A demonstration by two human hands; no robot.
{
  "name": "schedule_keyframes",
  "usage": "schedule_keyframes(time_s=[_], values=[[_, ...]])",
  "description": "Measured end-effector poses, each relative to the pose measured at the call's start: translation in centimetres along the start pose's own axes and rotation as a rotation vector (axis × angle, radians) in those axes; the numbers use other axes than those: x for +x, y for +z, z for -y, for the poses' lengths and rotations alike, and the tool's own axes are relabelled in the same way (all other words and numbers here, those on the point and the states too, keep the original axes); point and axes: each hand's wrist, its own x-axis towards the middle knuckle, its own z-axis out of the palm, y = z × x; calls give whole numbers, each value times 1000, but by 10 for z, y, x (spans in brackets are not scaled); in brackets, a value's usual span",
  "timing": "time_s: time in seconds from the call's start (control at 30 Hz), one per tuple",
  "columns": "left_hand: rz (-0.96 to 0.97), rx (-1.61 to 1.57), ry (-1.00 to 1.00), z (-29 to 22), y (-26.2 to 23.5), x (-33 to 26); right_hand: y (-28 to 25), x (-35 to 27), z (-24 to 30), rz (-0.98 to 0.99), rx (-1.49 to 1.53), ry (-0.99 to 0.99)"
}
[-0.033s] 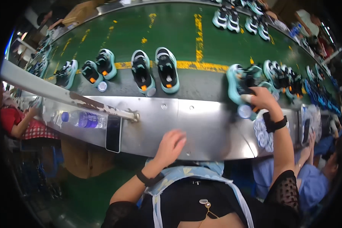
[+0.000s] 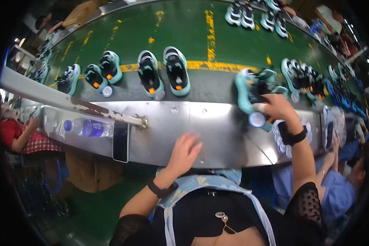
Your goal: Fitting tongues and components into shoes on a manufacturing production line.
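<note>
Two hands: right hand (image 2: pixel 276 107) grasps a teal-and-black shoe (image 2: pixel 250 88), partly hiding it; left hand (image 2: pixel 183 152) lies released, flat on the smooth steel surface (image 2: pixel 217 123).

Blue-labelled bottle (image 2: pixel 87 127) beside dark phone screen (image 2: pixel 120 141) (blank).

Your right hand (image 2: pixel 277 107) covers part of the teal shoe pair (image 2: pixel 250 88); the shoes (image 2: pixel 348 100) along the far right rim blur together, too small for you to count.
</note>
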Motion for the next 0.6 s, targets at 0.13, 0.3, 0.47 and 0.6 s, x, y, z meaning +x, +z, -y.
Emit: schedule_keyframes(time_s=[0.13,0.3,0.47,0.6], values=[[-126,59,89,-27,6,1,103,-78,37,-213,-263,-485],[-110,-32,-128,4,-20,7,127,-138,78,151,206,-808],[-246,34,231,-46,-40,-38,85,-119,27,48,518,-710],[-23,242,493,-43,8,-53,89,-95,13,100,172,-657]])
